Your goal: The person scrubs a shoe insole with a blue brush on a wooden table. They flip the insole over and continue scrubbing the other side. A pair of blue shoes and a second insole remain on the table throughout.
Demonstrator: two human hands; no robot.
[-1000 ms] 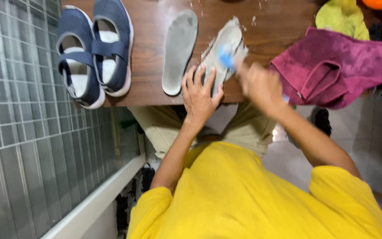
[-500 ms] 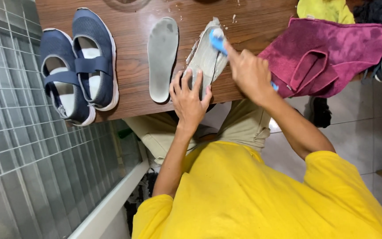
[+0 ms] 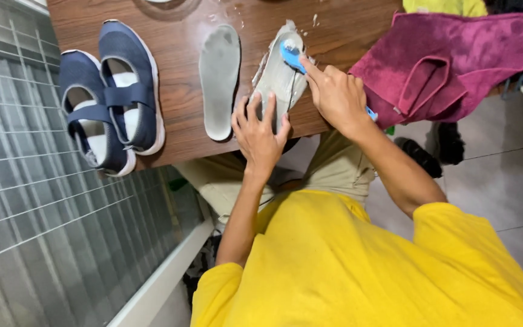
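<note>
Insole (image 3: 279, 75), soapy, flat on table (image 3: 177, 18) edge beside second insole (image 3: 219, 79): left hand (image 3: 260, 130) pins heel end with spread fingers, right hand (image 3: 334, 97) closed round blue brush (image 3: 292, 54); likely light, floppy, slick, best held at heel.

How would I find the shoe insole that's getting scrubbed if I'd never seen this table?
Look at the brown wooden table, between the pair of navy shoes and the magenta towel. Two grey insoles lie there side by side. The scrubbed insole is nearer the towel: it is soapy, with the left hand pressing it and the right hand holding a blue brush on it; the other insole lies untouched.
</note>
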